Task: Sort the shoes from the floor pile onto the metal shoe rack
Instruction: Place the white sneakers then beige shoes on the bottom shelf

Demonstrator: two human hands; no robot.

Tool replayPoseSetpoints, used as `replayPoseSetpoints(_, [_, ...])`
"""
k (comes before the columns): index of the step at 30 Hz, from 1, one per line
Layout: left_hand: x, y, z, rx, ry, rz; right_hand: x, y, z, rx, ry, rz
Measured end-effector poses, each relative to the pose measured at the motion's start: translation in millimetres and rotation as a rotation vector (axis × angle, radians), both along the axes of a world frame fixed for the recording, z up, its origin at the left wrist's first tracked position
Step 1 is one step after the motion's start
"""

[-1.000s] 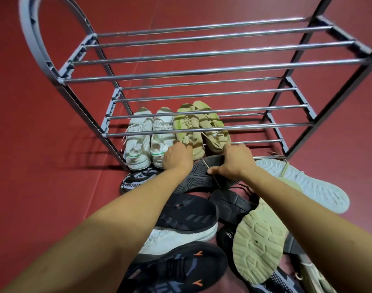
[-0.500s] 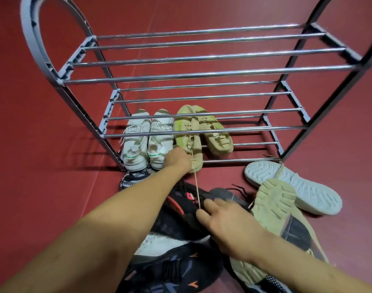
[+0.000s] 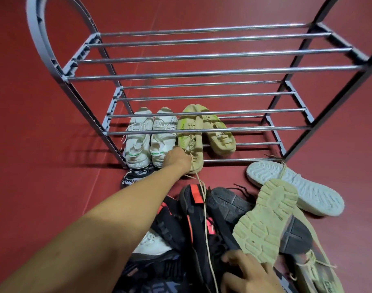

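The metal shoe rack [image 3: 202,75] stands on the red floor. On its lowest shelf sit a pair of white sneakers [image 3: 138,142] and a pair of tan shoes [image 3: 220,138]. My left hand [image 3: 176,159] grips the heel of the left tan shoe [image 3: 189,132]. That shoe's long lace [image 3: 205,218] stretches back over the floor pile to my right hand [image 3: 250,273], which holds it low over the black shoes [image 3: 193,208]. The upper two shelves hold nothing.
The pile in front of the rack has black shoes with red marks, an upturned tan-soled shoe [image 3: 263,220], a pale shoe lying sole-up [image 3: 297,187] and a black-and-white knit shoe [image 3: 134,176] by the rack's left leg.
My right hand has pulled back from the rack toward me, drawing the lace out long. My left hand has stayed at the tan shoe's heel.
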State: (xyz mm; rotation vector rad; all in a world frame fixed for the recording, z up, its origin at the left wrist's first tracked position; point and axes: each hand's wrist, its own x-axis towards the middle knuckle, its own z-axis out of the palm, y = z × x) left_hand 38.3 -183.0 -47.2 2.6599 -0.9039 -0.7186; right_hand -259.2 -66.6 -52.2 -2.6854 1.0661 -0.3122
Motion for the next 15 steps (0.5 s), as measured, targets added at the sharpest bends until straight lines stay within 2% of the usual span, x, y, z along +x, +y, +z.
replayPoseSetpoints(1, [-0.5,0.8,0.5,0.008,-0.005,-0.01,-3.2,4.0,14.2,0.119,0.111,0.094])
replayPoseSetpoints(3, [-0.8,1.9,3.3,0.026,-0.014,-0.047,-1.8,4.6,23.3,0.143,0.05,0.117])
replayPoseSetpoints(6, [3.3,5.8,5.4,0.066,-0.037,-0.116,18.7,-9.5,64.8,0.282,0.164,0.256])
replayPoseSetpoints(7, [5.8,7.5,6.2,0.074,-0.049,-0.136,29.0,-24.2,76.8,0.406,0.146,0.278])
replayPoseSetpoints(9, [8.2,9.7,9.0,0.084,-0.067,-0.164,36.7,-57.2,100.3,0.602,-0.046,0.278])
replayPoseSetpoints(10, [8.3,10.2,10.6,0.084,-0.076,-0.166,38.1,-79.1,110.5,0.77,-0.157,0.163])
replayPoseSetpoints(13, [5.4,10.1,15.8,0.066,-0.096,-0.164,24.6,-166.7,96.5,0.913,-0.567,-0.258])
replayPoseSetpoints(15, [3.4,9.5,15.3,0.044,-0.092,-0.143,33.8,-221.2,75.0,0.89,-0.493,-0.517])
